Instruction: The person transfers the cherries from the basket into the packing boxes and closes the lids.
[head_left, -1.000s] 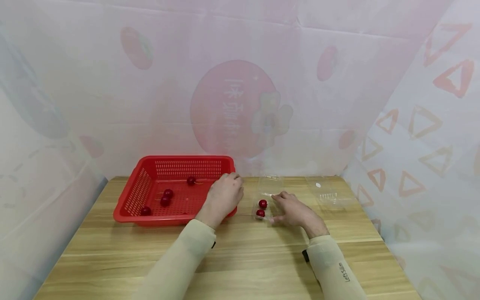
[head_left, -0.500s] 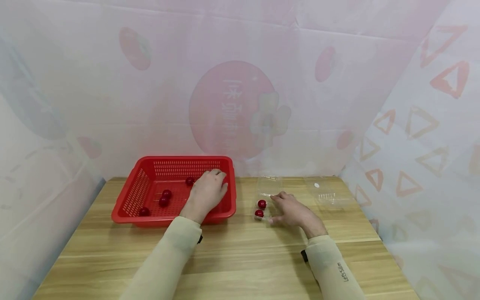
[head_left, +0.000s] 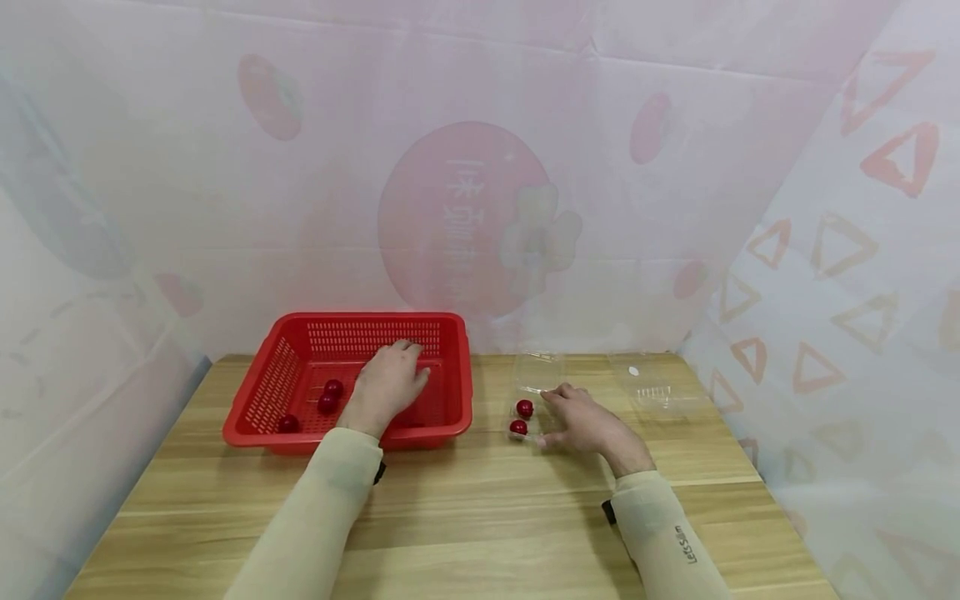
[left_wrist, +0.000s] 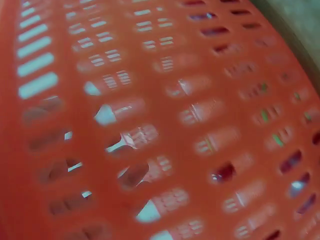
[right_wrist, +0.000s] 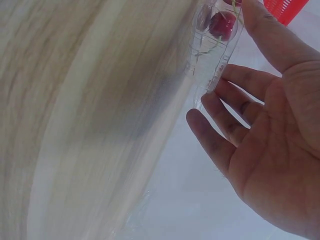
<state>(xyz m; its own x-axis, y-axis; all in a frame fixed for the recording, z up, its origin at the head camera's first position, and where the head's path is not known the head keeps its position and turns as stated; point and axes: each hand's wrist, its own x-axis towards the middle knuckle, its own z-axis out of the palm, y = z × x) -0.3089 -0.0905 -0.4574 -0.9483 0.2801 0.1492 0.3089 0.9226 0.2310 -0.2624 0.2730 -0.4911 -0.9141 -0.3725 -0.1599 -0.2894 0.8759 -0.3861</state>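
In the head view my left hand [head_left: 384, 387] is inside the red plastic basket [head_left: 464, 408], palm down, fingers reaching forward and thumb apart. Its fingertips are partly hidden. The left wrist view shows mostly the slotted basket wall [left_wrist: 150, 107], with dark red patches behind some slots. To the left of this hand lie two touching cherries [head_left: 330, 396] and another cherry [head_left: 288, 423]. My right hand [head_left: 588, 421] holds a small clear clamshell box [right_wrist: 204, 65] at its side, thumb at the near edge and fingers at the far one. Two cherries show in the box, one upper [head_left: 524, 408], one lower [head_left: 518, 427].
The box's raised clear lid [head_left: 540, 369] stands behind it. Another clear plastic container [head_left: 656, 387] sits at the back right of the wooden table [head_left: 480, 517]. A printed cloth wall [head_left: 337, 208] rises close behind the table, with side walls left and right.
My left hand has moved left from the basket's right rim to its middle, and now covers the cherry seen earlier near the back. My right hand stays at the clamshell box.
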